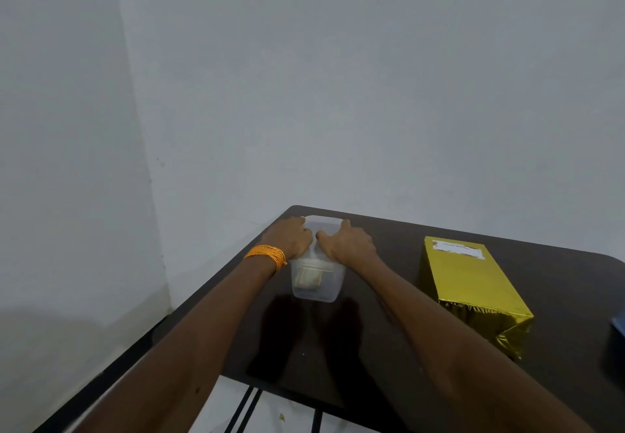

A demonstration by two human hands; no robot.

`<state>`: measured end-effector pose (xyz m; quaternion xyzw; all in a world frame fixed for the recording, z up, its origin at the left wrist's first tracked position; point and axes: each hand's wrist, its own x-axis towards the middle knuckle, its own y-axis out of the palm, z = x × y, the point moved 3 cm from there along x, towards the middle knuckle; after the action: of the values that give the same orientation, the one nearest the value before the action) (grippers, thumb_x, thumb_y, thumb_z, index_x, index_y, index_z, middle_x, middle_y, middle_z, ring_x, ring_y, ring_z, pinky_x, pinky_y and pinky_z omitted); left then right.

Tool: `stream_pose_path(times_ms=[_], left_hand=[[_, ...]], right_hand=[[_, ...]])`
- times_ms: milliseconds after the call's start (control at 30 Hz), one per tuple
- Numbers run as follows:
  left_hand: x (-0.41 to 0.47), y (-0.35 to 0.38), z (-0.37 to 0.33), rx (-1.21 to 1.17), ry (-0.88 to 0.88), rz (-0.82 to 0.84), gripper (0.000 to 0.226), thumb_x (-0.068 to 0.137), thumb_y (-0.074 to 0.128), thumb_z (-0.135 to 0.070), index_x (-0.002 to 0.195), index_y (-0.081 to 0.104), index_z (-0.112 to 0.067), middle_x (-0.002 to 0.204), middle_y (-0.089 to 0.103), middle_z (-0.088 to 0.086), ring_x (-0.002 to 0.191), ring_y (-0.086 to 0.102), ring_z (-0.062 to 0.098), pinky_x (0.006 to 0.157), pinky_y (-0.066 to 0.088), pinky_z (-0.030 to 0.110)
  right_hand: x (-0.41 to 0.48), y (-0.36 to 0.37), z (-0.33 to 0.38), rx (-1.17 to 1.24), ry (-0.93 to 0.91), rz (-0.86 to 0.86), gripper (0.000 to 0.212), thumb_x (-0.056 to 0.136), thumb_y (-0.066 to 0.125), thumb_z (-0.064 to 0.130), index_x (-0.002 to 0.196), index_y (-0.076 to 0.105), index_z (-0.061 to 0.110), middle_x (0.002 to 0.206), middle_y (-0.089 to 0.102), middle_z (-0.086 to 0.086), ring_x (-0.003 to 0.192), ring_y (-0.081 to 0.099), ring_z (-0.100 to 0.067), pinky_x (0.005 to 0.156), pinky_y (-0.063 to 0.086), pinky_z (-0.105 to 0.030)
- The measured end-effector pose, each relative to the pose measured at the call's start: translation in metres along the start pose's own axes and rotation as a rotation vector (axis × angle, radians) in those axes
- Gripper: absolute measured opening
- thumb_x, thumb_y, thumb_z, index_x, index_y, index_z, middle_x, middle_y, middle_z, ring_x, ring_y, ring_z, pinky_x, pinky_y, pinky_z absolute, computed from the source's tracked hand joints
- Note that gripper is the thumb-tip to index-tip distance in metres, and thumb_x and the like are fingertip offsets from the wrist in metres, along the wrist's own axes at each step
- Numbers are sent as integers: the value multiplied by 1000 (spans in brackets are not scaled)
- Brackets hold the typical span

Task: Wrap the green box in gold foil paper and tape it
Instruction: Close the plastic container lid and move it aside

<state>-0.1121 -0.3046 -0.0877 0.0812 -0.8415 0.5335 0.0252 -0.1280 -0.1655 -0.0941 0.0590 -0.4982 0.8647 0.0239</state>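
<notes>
At eleven o'clock on the table (338,348) I see the left hand (291,241) and right hand (348,243), fingers curled around the clear container (316,283); the gold-wrapped box (473,283) stands apart at two o'clock.

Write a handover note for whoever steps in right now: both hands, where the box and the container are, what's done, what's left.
Left hand: grips the left side of the clear lidded container, at the far left corner of the table.
Right hand: grips the container's right side.
Gold-wrapped box: on the table to the right, untouched, no green showing.
Done: wrapping, by the look of it.
Left: check the seams for tape, which I cannot make out here. The container probably needs closing or putting away.
</notes>
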Motion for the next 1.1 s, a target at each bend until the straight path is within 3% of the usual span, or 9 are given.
stream_pose_path(times_ms=[233, 367, 467, 567, 733, 833, 1100], left_hand=[[0, 2, 4, -85, 23, -28, 50, 103, 34, -25, 152, 33, -14, 158, 33, 10, 142, 35, 30, 114, 27, 33], [1, 6, 9, -189, -4, -27, 48, 105, 27, -17, 153, 33, -18, 159, 31, 5, 142, 34, 29, 113, 25, 32], [-2, 9, 11, -335, -46, -64, 45, 105, 29, -20, 149, 41, -19, 156, 37, 3, 140, 37, 28, 115, 27, 34], [-3, 10, 15, -450, -78, -109, 42, 102, 36, -25, 139, 55, -24, 147, 51, 3, 131, 48, 27, 113, 37, 40], [-1, 10, 15, -520, -88, -117, 38, 100, 43, -28, 133, 61, -27, 140, 57, 2, 124, 54, 28, 108, 44, 41], [0, 9, 14, -562, -82, -121, 36, 100, 44, -33, 129, 65, -28, 135, 61, 2, 118, 58, 28, 103, 48, 42], [-3, 11, 14, -604, -89, -143, 38, 100, 43, -28, 134, 60, -26, 141, 56, 2, 124, 54, 28, 106, 43, 40]], right_hand=[[-1, 0, -5, 185, 55, 17, 65, 92, 50, 53, 143, 40, 14, 134, 55, -17, 122, 54, -37, 97, 49, -42], [-5, 3, -9, 371, 140, -1, 50, 97, 33, 31, 146, 38, 25, 136, 53, -18, 118, 55, -39, 95, 54, -52], [-5, 5, -14, 459, 205, -69, 49, 99, 31, 18, 146, 43, 23, 137, 55, -17, 117, 57, -37, 94, 54, -47], [0, 8, -15, 449, 210, -119, 43, 101, 30, 14, 136, 54, 16, 130, 61, -15, 112, 61, -34, 92, 55, -42], [9, 10, -17, 394, 232, -133, 41, 102, 31, 10, 132, 60, 11, 126, 63, -15, 111, 62, -32, 83, 49, -35], [12, 10, -17, 376, 227, -135, 41, 102, 31, 10, 130, 61, 11, 125, 64, -14, 110, 62, -32, 87, 53, -37], [13, 10, -16, 377, 231, -124, 38, 104, 31, 14, 125, 62, 11, 120, 65, -12, 108, 63, -30, 92, 55, -42]])
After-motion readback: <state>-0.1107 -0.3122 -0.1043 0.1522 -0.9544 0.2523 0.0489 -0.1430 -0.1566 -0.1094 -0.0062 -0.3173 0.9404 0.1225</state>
